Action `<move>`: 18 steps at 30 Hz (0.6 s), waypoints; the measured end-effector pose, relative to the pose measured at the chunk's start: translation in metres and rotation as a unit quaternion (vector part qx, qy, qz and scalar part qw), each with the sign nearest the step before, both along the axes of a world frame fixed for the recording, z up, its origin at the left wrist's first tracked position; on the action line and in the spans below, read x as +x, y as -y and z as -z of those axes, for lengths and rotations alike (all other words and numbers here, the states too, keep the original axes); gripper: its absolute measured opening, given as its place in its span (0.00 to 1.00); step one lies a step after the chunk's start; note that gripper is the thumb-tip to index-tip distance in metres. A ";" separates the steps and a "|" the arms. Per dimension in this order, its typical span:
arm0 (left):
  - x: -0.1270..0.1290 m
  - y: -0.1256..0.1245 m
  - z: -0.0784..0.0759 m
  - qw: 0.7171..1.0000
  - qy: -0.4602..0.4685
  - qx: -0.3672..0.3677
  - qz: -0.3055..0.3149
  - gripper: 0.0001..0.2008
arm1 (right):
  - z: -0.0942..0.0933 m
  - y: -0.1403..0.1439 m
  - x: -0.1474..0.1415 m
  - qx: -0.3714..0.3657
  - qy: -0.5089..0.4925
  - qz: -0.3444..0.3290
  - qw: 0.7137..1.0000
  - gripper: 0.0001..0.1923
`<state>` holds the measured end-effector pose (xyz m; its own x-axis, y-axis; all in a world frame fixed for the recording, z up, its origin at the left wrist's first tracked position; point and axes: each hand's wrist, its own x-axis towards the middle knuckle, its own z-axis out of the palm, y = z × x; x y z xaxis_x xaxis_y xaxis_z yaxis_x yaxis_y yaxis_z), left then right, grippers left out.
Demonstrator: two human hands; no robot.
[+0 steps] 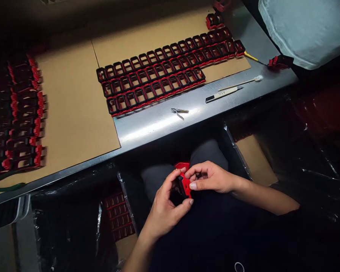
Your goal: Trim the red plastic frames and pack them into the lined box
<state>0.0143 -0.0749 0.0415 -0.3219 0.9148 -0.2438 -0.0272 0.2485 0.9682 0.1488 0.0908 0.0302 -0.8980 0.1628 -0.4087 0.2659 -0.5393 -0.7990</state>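
Observation:
Above my lap, a small red and black plastic frame is held between both hands. My left hand grips it from the left, with the thumb at its lower end and the fingers at its upper end. On the other side, the fingertips and thumb of my right hand pinch its red face. Behind the frame, another red patch shows near my knees; I cannot tell what it is. The piece's far side is hidden by my left fingers.
Rows of similar red and black frames stand on cardboard over a metal bench. Nail clippers, a craft knife and a cotton swab lie near its edge. More frames fill the left side. Boxes with dark plastic liners flank my legs.

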 end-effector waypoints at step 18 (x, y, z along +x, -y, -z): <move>-0.001 0.004 0.000 0.998 -0.045 0.033 0.016 0.39 | 0.007 -0.003 0.003 -0.003 -0.027 0.026 0.999 0.22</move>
<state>0.0134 -0.0791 0.0420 -0.3105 0.9380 -0.1539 0.0682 0.1835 0.9807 0.1514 0.0935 0.0229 -0.9091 0.2076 -0.3611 0.1941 -0.5560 -0.8082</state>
